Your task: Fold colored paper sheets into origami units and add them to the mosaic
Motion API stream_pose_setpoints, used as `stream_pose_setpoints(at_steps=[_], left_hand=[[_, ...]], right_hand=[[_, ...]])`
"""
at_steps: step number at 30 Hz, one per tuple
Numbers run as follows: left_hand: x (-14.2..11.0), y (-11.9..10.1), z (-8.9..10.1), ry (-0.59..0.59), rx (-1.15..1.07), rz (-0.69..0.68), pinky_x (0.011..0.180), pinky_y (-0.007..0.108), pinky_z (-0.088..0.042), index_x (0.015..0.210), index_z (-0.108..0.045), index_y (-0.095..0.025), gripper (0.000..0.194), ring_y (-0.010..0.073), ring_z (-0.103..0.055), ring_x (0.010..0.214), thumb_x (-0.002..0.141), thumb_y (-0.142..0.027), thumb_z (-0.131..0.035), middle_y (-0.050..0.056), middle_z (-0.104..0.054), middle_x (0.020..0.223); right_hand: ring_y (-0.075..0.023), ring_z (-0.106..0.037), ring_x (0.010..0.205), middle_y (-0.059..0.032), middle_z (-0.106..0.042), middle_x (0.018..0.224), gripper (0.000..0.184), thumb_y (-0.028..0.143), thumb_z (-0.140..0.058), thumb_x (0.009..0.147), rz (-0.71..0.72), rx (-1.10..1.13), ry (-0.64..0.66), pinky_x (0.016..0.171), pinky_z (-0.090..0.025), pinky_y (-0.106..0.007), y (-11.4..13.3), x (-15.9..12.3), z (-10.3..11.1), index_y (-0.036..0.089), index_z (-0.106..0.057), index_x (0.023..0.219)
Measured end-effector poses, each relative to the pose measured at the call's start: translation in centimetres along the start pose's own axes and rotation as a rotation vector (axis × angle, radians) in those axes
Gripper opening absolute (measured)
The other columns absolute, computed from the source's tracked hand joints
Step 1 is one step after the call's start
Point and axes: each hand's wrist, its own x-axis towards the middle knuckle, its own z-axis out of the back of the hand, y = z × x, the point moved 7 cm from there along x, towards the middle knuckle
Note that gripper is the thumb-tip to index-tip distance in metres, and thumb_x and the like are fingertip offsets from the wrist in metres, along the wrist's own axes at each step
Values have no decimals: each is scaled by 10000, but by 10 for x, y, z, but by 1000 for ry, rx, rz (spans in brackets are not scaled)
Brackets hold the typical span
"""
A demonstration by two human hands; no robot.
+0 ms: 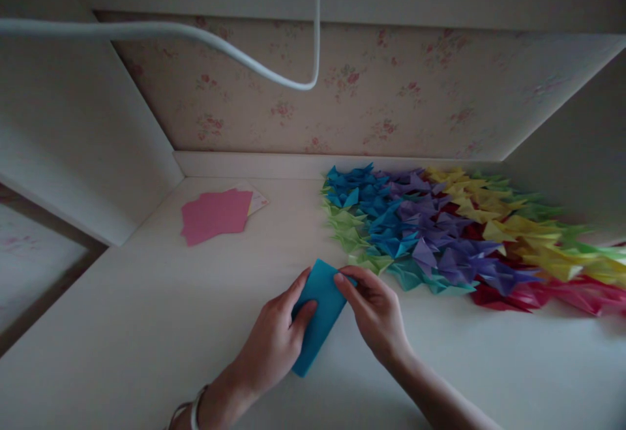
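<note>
A blue sheet of folded origami paper [320,319], now a long rectangle, lies slanted between my two hands just above or on the white desk. My left hand [281,329] grips its left long edge, thumb on top and fingers along the side. At the upper right corner my right hand [374,309] pinches the paper between thumb and index finger. Folded paper cranes [425,221] lie in rows by colour beyond my right hand: blue, purple, yellow, green, teal and red.
Pink paper sheets [218,216] rest in a loose stack at the back left of the white desk [147,325], over a pale printed piece. A white cable [244,61] hangs across the upper view. Cabinet panels and a floral back wall [342,97] enclose the desk.
</note>
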Motion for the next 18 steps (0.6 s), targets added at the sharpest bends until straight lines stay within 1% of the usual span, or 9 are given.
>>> stream_pose_setpoints(at_steps=[4, 6, 9, 12, 15, 18], left_hand=[[0, 4, 0, -7, 35, -12, 1122, 411, -441, 1488, -442, -210, 527, 268, -533, 1338, 975, -294, -531, 74, -537, 1481], [0, 4, 1, 5, 60, -16, 1137, 399, -422, 1498, -424, -204, 534, 256, -512, 1356, 981, -290, -519, 73, -518, 1496], [-1, 1, 0, 32, 76, -24, 1152, 382, -403, 1491, -434, -201, 508, 235, -498, 1368, 992, -281, -493, 65, -515, 1501], [-3, 0, -4, 58, 77, -42, 1163, 380, -388, 1492, -431, -207, 501, 223, -492, 1374, 996, -258, -481, 59, -515, 1504], [-5, 0, -8, 83, 75, -45, 1160, 387, -392, 1497, -426, -210, 512, 230, -505, 1365, 992, -258, -492, 70, -532, 1492], [-7, 2, -12, 115, 57, -11, 1156, 391, -395, 1506, -416, -196, 529, 241, -510, 1360, 989, -273, -498, 85, -539, 1484]], right_hand=[[-201, -657, 732, -66, -747, 851, 227, 399, -756, 813, -21, 60, -41, 626, -526, -280, -2, -1, 1, 200, -748, 923], [-209, -677, 759, -66, -761, 868, 224, 393, -756, 815, -47, 78, -22, 660, -543, -288, -5, -3, 1, 203, -759, 934], [-206, -685, 763, -59, -767, 863, 188, 380, -734, 843, -60, 46, 30, 677, -545, -287, -9, -5, 1, 211, -778, 914], [-210, -685, 766, -60, -771, 878, 188, 384, -724, 854, -55, 0, 36, 674, -544, -289, -12, -6, 5, 217, -787, 914], [-220, -687, 775, -67, -775, 890, 205, 395, -707, 866, -59, -38, 50, 674, -544, -295, -15, -6, 7, 214, -794, 910], [-239, -701, 811, -74, -781, 914, 227, 406, -689, 876, -60, -51, 68, 687, -554, -302, -14, -6, 4, 213, -802, 916]])
